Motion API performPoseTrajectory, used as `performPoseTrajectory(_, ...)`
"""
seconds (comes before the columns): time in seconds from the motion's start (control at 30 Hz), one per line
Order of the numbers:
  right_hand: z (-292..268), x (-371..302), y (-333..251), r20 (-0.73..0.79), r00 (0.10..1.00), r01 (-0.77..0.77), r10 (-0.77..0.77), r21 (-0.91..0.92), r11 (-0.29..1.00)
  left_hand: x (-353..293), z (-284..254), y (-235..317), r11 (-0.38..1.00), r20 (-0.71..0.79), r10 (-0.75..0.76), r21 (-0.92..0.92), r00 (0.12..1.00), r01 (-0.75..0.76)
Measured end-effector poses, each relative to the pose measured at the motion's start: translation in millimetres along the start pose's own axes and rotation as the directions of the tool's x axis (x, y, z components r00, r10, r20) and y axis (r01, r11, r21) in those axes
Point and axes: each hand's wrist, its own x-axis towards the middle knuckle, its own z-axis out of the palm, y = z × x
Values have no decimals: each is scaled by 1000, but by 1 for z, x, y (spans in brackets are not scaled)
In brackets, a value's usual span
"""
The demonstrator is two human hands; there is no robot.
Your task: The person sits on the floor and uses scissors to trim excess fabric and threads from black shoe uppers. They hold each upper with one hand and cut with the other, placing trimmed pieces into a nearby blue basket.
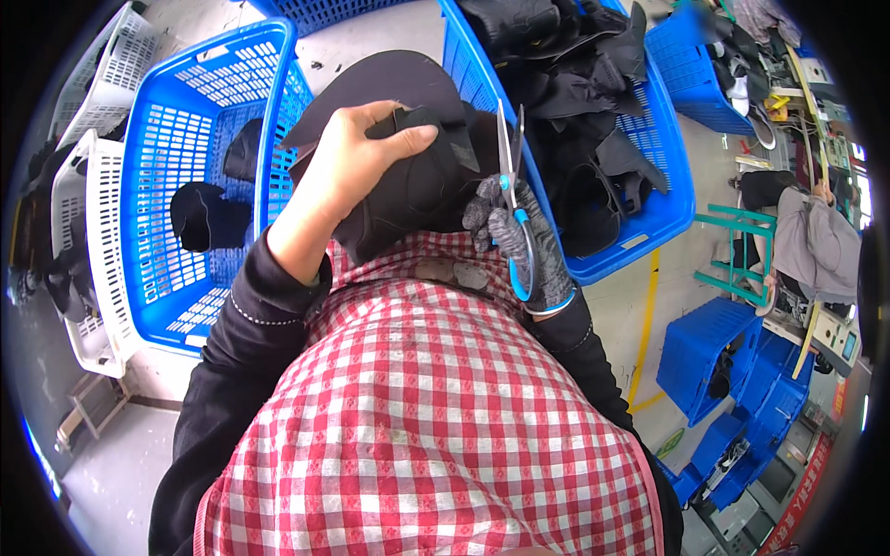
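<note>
My left hand (348, 153), bare, pinches a black stitched fabric piece (394, 199) between thumb and fingers, just above my lap. The piece is folded and looks like a shoe upper. Beyond it lies a dark, flat, round-edged surface (385, 79); what it is, I cannot tell. My right hand (533, 246) wears a grey knit glove with a blue cuff. It grips scissors (508, 181) with blue handles. Their blades point away from me, slightly apart, to the right of the fabric piece and not visibly cutting it.
On the left stands a blue basket (139, 213) with a few black pieces in it, beside white baskets (102, 250). A blue basket (681, 199) heaped with black pieces is close on my right. Farther right are a green stool frame (732, 250), more blue baskets (700, 338) and another person (816, 241).
</note>
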Motion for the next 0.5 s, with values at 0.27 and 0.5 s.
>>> performPoseTrajectory(0.27,7,-7,3,46,996,-88,80,202,975,-8,-9,-18,933,194,123,-357,973,-47)
performPoseTrajectory(0.5,3,-3,5,42,994,-104,100,107,989,-2,-7,-36,879,245,159,-476,957,-24)
